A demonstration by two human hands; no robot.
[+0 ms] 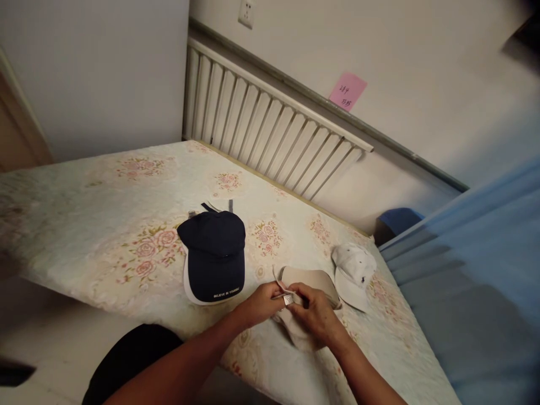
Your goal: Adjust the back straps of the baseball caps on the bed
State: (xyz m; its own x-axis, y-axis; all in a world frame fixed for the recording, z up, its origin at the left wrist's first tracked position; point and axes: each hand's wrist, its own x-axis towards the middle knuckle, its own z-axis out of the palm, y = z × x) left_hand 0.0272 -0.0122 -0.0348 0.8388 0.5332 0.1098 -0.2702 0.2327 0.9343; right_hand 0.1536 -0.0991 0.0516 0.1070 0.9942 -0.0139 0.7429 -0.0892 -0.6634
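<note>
Both hands are at the back strap of a beige baseball cap [310,279], whose brim points away from me. My left hand [265,304] pinches the strap [277,274] on the left of a small metal buckle [288,299]. From the other side my right hand [316,312] is closed on the strap and the cap's edge, close to the buckle. Part of the crown is hidden under the right hand. To the left lies a dark navy cap [213,242] with small lettering on its brim, over something white. A white cap [354,273] rests to the right.
The caps are on a bed with a floral cover [228,181]. A white radiator [261,121] runs along the wall behind it. A blue curtain [476,270] hangs at the right, beside a dark blue object [399,220]. A pink note [348,90] sticks to the wall.
</note>
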